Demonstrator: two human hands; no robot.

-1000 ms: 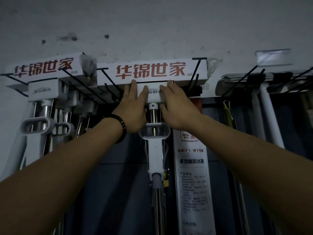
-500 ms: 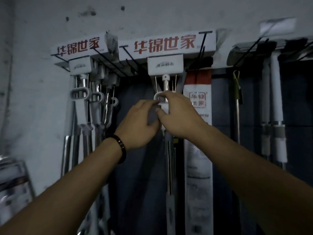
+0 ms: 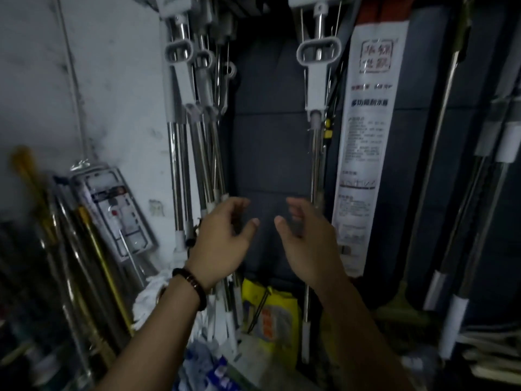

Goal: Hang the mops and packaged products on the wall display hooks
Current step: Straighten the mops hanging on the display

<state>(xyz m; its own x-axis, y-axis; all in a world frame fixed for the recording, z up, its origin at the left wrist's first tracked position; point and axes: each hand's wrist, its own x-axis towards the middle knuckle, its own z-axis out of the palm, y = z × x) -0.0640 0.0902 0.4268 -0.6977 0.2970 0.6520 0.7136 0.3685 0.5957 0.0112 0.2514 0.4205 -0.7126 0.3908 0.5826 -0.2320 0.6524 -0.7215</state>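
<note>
A white-handled mop (image 3: 316, 88) with a steel pole hangs alone at the centre of the dark wall panel. Several similar mops (image 3: 194, 88) hang bunched at its left. A tall white packaged product (image 3: 363, 142) with printed text hangs just right of the centre mop. My left hand (image 3: 222, 238), with a bead bracelet at the wrist, and my right hand (image 3: 307, 241) float side by side in front of the panel, below the mop handles. Both hands are empty with fingers spread and loosely curled, touching nothing.
A clear blister pack (image 3: 112, 213) and yellow and steel poles (image 3: 95, 249) lean against the white wall at lower left. A yellow bag (image 3: 270, 317) and white mop heads (image 3: 152, 300) lie below. More poles (image 3: 479, 170) hang at the right.
Both hands let go of the centre mop's handle and dropped well below it. The view tilted downward, so the brand signs and hooks went out of sight.
</note>
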